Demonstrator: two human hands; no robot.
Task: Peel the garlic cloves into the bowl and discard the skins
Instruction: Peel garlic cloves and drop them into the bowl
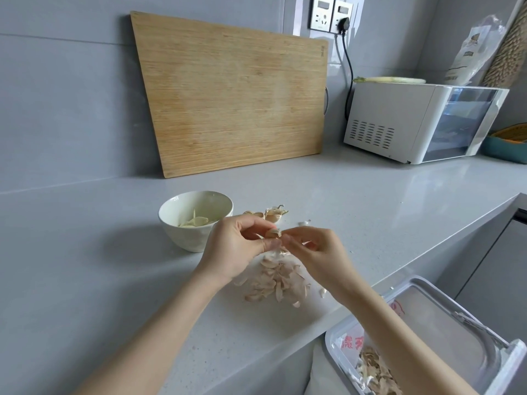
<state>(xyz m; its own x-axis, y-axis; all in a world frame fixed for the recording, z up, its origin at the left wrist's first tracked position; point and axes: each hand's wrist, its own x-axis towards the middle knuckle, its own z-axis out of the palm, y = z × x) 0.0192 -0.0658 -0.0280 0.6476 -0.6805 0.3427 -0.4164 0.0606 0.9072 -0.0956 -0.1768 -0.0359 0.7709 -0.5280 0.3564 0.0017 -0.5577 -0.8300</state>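
The garlic clove (pixel 275 232) is pinched in the left hand's (pixel 236 246) curled fingertips while the right hand (pixel 313 249) pinches its skin end. If the skin tears suddenly, the clove may slip and drop into the skins pile (pixel 276 283) beneath, near the counter's (pixel 85 280) front edge, instead of the bowl (pixel 171 212) just left. Both forearms angle in from the front edge, and the hands meet above the pile.

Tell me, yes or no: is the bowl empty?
No, the bowl holds several pale peeled cloves at its bottom.
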